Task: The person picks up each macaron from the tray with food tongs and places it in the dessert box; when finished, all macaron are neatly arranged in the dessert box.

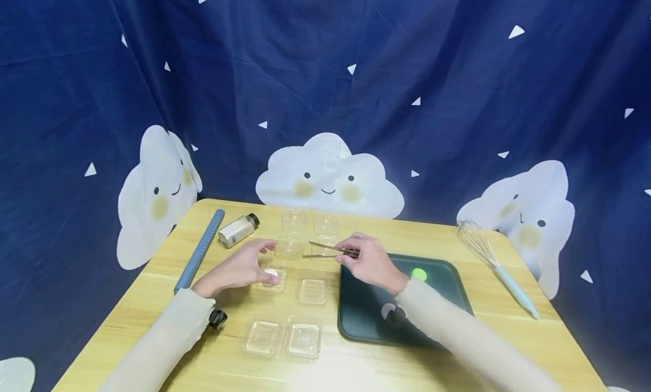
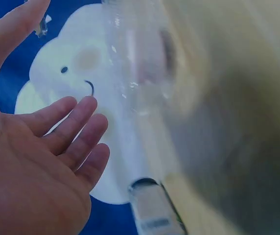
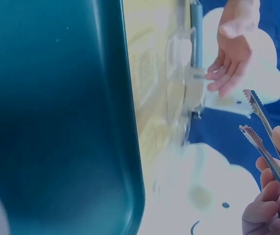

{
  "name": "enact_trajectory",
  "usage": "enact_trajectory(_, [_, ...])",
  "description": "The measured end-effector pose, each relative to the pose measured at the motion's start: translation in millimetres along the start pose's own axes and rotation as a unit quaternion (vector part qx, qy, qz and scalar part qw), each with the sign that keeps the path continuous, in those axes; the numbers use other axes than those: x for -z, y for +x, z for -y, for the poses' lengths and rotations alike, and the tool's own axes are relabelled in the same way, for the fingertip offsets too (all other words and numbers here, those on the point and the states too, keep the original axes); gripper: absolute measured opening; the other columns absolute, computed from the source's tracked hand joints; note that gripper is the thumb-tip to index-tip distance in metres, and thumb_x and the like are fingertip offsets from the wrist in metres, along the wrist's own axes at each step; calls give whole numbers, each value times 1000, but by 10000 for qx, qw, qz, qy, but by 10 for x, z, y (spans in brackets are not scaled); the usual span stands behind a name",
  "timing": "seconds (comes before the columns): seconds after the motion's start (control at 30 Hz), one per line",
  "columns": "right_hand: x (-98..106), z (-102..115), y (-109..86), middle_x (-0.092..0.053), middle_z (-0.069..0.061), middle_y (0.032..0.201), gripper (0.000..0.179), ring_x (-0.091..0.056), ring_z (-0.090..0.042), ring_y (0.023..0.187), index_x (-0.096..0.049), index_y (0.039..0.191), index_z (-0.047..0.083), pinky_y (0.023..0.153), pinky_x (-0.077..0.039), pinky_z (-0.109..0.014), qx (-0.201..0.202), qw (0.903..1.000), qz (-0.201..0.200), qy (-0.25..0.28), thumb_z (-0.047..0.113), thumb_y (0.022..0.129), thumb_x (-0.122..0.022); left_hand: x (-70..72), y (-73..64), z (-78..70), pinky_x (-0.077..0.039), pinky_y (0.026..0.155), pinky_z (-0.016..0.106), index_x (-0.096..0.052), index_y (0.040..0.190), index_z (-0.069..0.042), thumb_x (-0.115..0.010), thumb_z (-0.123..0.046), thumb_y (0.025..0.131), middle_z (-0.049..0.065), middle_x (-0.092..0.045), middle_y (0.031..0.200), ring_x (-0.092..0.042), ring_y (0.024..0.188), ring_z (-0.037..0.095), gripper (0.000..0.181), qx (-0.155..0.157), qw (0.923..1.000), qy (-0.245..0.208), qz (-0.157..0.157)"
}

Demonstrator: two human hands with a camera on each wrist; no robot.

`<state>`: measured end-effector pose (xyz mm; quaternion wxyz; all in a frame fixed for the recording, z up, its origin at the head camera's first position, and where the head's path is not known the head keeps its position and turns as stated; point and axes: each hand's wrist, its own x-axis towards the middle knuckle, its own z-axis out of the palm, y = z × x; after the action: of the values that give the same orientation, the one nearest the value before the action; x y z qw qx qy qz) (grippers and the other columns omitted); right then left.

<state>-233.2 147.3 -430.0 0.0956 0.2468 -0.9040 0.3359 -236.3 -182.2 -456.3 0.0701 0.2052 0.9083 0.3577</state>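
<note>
My left hand [image 1: 239, 265] hovers over a small clear plastic box [image 1: 278, 288] with a white, pinkish round piece [image 1: 271, 273] in it. The thumb is beside that piece, and whether it touches cannot be told. In the left wrist view the left fingers [image 2: 71, 122] are extended with nothing between them. My right hand [image 1: 371, 261] grips metal tongs [image 3: 272, 164], whose serrated tips stand apart with nothing between them. The tongs point left above the clear boxes. A dark green tray [image 1: 351, 324] lies under the right forearm, bearing a light green round piece [image 1: 419, 274] and a pale pink one [image 1: 387, 310].
Several more clear plastic boxes [image 1: 261, 338] stand in the table's middle, some with lids raised. A bottle with a black cap [image 1: 238, 230] and a blue-grey strip [image 1: 200, 251] lie at left. A whisk [image 1: 500, 270] lies at right. A blue cloud-patterned curtain [image 1: 325, 70] surrounds the table.
</note>
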Motion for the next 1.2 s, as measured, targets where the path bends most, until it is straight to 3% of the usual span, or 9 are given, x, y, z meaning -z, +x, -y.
enact_trajectory(0.33, [315, -235, -175, -73, 1, 95, 18, -67, -9, 86, -79, 106, 16, 80, -60, -27, -457, 9983, -350, 29, 19, 88, -79, -148, 185, -343, -47, 111, 54, -50, 147, -8, -92, -37, 71, 9, -60, 142, -55, 131, 32, 91, -287, 9980, 389, 398])
enact_trajectory(0.57, [549, -425, -339, -74, 1, 98, 20, -72, -16, 94, -78, 108, 17, 88, -63, -37, -851, 9947, -568, 125, 19, 89, -78, -304, 257, -410, -46, 112, 54, -53, 144, -8, -94, -41, 64, 8, -61, 142, -57, 128, 32, 95, -309, 9920, 922, 800])
enact_trajectory(0.83, [799, -646, -519, -75, -8, 109, 24, -73, -25, 100, -76, 113, 12, 93, -61, -46, -1344, 9875, -822, -46, 19, 90, -77, -402, 276, -442, -34, 123, 56, -55, 143, -11, -94, -41, 61, 7, -58, 147, -47, 142, 34, 96, -220, 9871, 1199, 1039])
enact_trajectory(0.97, [891, -787, -621, -76, -10, 109, 26, -74, -27, 101, -77, 113, 10, 90, -62, -42, -1348, 9845, -1094, -234, 19, 89, -78, -436, 300, -426, -35, 122, 56, -56, 142, -10, -94, -41, 60, 7, -60, 145, -48, 141, 35, 95, -232, 9857, 1245, 1114])
enact_trajectory(1.2, [1037, -986, -845, -75, -9, 109, 26, -71, -24, 100, -77, 113, 12, 85, -56, -16, -1646, 9773, -1238, -494, 23, 90, -78, -458, 319, -417, -37, 120, 56, -58, 140, -10, -94, -40, 61, 7, -63, 140, -53, 136, 34, 91, -316, 9843, 1298, 1153])
